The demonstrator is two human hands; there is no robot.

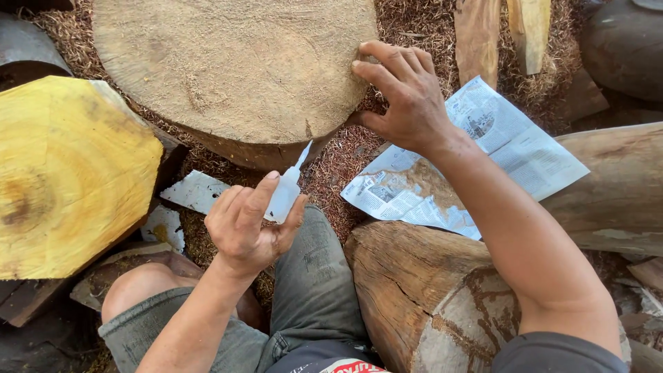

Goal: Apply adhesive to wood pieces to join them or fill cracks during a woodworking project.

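Landmark: round log slab (235, 65). Right hand (407, 97) on the slab's right edge. Left hand (250, 224) below the slab, holding a small nozzle bottle (286, 190), tip just under the slab's lower rim. Cut block (69, 173) left of slab. Newspaper (469, 159) lower right of slab, lying on a log (428, 290). Two planks (501, 31) right of slab.

Small white squeeze bottle and a round cut log slab, both in hand.

A small translucent white squeeze bottle (284, 193) with a long, thin pointed nozzle is tilted, its tip aimed up and right toward the bark edge of the slab, just short of it. The round log slab (228, 62) lies flat side up, pale tan and dusted with sawdust, with a small crack at its near rim. It rests on ground strewn with reddish wood shavings.
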